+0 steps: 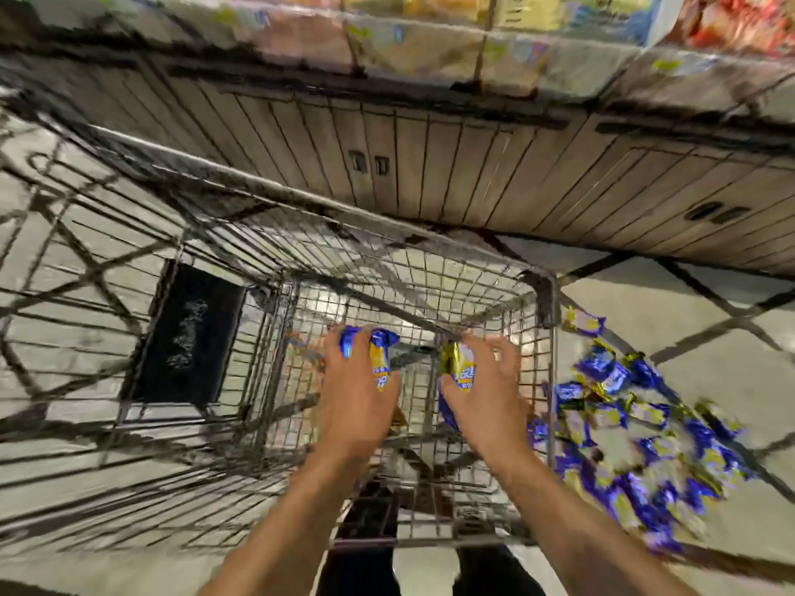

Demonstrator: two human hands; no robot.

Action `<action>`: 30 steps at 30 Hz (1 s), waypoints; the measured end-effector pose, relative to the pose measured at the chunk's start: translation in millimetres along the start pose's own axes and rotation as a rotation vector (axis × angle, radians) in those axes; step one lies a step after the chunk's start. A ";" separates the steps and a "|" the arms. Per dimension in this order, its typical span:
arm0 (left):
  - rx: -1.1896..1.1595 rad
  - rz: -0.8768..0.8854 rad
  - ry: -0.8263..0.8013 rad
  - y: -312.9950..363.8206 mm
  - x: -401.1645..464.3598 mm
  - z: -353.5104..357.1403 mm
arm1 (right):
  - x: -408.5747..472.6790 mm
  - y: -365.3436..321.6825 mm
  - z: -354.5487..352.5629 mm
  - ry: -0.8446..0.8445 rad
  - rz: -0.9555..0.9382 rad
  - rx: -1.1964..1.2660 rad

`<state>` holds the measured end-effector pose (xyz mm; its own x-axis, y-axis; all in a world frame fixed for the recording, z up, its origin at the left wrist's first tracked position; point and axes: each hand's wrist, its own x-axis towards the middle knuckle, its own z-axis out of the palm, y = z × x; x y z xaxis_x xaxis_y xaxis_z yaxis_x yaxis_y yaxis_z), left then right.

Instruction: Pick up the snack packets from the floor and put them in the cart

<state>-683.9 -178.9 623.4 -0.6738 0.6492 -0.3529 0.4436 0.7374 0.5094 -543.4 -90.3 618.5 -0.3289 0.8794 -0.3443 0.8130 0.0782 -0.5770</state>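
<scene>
above the wire cart (473, 268), both hands are shown over its basket. the left hand (357, 393) is closed around a blue-and-yellow snack packet (380, 359); the right hand (486, 397) is curled, fingers (501, 350) partly spread, around a second packet (458, 365). right of the cart, a pile of packets (636, 428) is seen on the tiled floor (688, 303).

blurred: floor packet pile (636, 432) | hidden: packet faces under hands | cut: shelf goods (430, 10)
</scene>
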 end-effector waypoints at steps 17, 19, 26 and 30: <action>0.101 0.163 -0.207 -79.7 104.8 187.0 | 98.5 101.1 156.0 0.067 0.154 -0.265; 0.084 0.164 -0.201 -83.4 102.7 197.3 | 98.4 106.4 164.0 0.090 0.133 -0.253; 0.077 0.184 -0.208 -83.2 98.4 180.1 | 88.8 98.5 156.3 0.129 0.130 -0.217; 0.078 0.220 -0.149 -50.2 95.5 120.6 | 73.2 62.6 113.6 0.169 0.066 -0.191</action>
<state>-699.3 -131.4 469.5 -0.4644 0.8113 -0.3550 0.6174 0.5840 0.5270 -571.2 -74.4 473.0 -0.2006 0.9501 -0.2389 0.9111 0.0913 -0.4020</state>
